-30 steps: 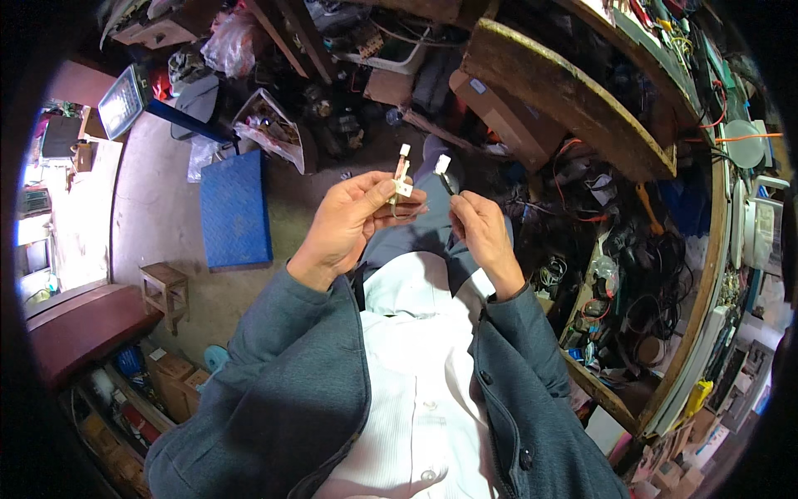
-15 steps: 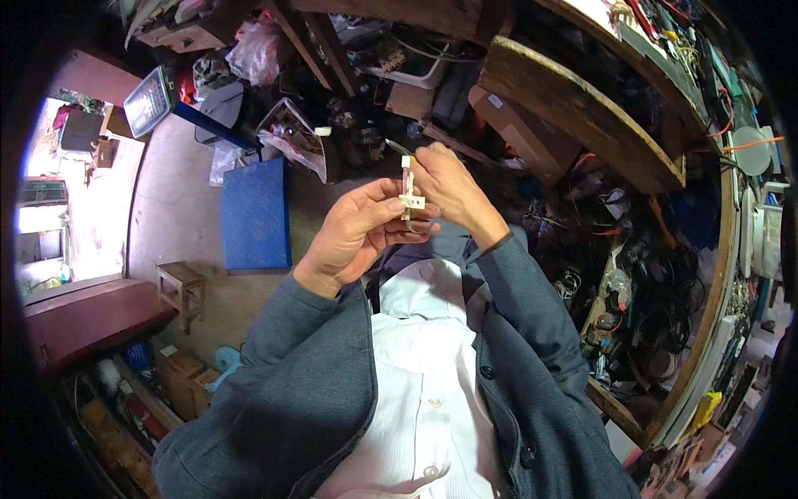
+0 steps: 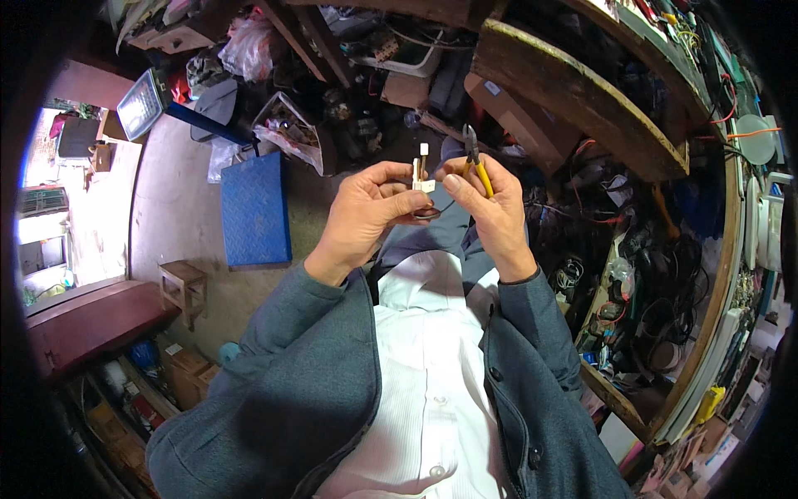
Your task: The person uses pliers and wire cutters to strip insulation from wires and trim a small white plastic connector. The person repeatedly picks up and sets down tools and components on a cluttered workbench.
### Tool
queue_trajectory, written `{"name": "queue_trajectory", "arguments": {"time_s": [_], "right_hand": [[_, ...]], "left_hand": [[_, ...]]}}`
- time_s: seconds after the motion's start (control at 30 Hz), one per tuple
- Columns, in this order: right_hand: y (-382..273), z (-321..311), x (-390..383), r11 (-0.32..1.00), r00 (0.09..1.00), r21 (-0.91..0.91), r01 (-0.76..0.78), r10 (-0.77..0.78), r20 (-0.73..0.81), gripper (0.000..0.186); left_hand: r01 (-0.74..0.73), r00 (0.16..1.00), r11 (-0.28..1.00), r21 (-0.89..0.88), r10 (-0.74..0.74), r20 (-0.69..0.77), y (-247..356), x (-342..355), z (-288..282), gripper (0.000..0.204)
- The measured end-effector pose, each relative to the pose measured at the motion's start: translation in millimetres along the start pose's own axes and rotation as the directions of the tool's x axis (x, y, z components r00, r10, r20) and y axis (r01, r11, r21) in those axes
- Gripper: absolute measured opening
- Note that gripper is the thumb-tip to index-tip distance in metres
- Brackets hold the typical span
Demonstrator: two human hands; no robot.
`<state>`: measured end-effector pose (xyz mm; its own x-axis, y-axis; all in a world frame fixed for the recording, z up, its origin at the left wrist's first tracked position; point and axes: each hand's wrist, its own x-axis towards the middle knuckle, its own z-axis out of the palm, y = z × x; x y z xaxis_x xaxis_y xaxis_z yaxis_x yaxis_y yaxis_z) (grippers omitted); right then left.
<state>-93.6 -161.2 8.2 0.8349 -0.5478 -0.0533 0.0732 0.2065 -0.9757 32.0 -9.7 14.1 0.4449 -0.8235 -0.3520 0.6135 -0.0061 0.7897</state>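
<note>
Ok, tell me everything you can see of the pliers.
The pliers are small, with dark grey, metallic-looking jaws and yellow handles. They sit in the right hand, jaws pointing away from the wearer, the nearer handle slanting across the fingers. Whether the jaws are fully closed is too small to tell. Only that hand is seen touching them; they are apart from the white piece.

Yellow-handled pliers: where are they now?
In the head view, the yellow-handled pliers are in the person's right hand, just right of the white plastic piece in the left hand.
</note>
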Motion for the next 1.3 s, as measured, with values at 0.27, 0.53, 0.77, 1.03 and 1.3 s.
{"name": "queue_trajectory", "arguments": {"time_s": [0.27, 0.53, 0.77, 1.03, 1.3], "right_hand": [[11.1, -3.9, -1.8, 0.994, 0.999, -0.096, -0.052, 0.053, 0.0, 0.022], [12.8, -0.3, -4.4, 0.996, 0.999, 0.079, -0.042, 0.045, -0.03, 0.016], [20.9, -3.9, -6.6, 0.996, 0.998, 0.08, -0.03, 0.034, -0.044, 0.015], [20.7, -1.2, -9.8, 0.999, 0.996, -0.017, -0.04, 0.038, -0.079, 0.016], [20.3, -3.0, -12.3, 0.994, 0.999, -0.105, 0.002, -0.008, -0.052, 0.02]], "left_hand": [[-0.076, 0.997, 0.982, 0.172, 0.074, 0.018, -0.9, -3.3, 7.8, 0.038], [-0.059, 0.997, 0.968, 0.242, 0.044, 0.067, 8.1, -9.3, 12.7, 0.046], [-0.01, 0.998, 0.978, 0.206, -0.001, 0.056, 4.9, -10.4, 12.3, 0.041], [0.006, 1.0, 0.973, 0.23, -0.004, -0.008, 2.2, -10.2, 9.9, 0.04], [-0.079, 0.995, 0.937, 0.34, 0.095, -0.029, -8.4, -5.7, 1.3, 0.041]]}}
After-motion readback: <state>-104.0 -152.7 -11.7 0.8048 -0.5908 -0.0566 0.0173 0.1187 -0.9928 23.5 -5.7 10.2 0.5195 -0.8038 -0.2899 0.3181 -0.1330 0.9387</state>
